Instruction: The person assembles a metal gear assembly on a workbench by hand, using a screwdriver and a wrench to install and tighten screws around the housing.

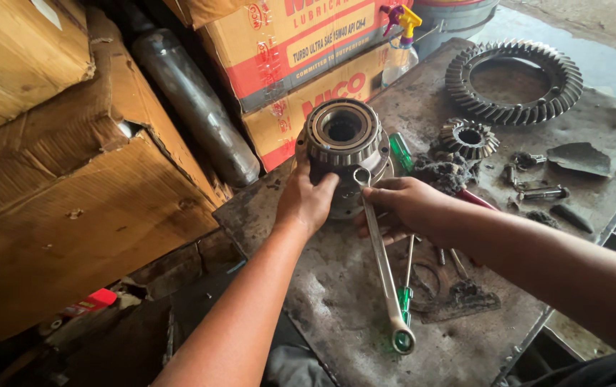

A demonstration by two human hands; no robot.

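Before you: gear housing (342, 143), dull greasy metal; wrench (383, 265), bright smooth steel; ring gear (514, 81), matt grey metal; counter (351, 315), rough stained metal; boxes (71, 208), worn brown cardboard.

- Your workbench (365, 337) is a grimy, oil-stained metal top.
- The differential housing (342, 147) stands near its back edge.
- A large ring gear (514, 82) lies flat at your far right.
- A small bevel gear (469, 138) sits near it.
- Loose bolts (543, 192) and a green-handled screwdriver (406, 290) lie scattered on the top.
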